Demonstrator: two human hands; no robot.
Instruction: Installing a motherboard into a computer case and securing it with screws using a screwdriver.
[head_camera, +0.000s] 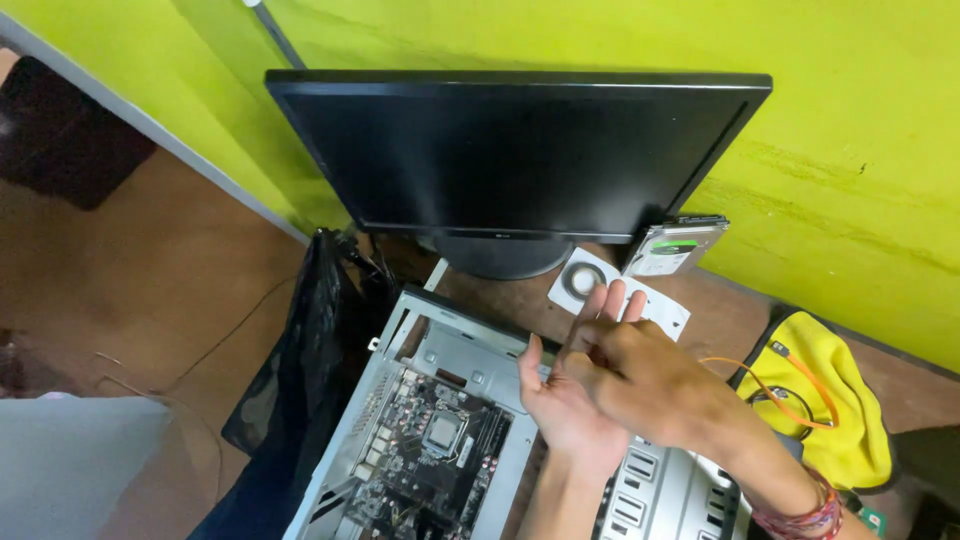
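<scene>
Open computer case (520, 480) holds motherboard (430, 455); left hand (565, 400), right hand (640, 375) together above, grasp unclear.

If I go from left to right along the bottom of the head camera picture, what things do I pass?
Black bag → open computer case with its motherboard → left hand → right hand → yellow cloth with an orange cable.

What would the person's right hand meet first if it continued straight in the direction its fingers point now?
The right hand points up and away, toward the white paper sleeve with a disc. That likely comes first; beyond it stands the monitor. Depth is unclear, since the hand may be above the table.
</scene>
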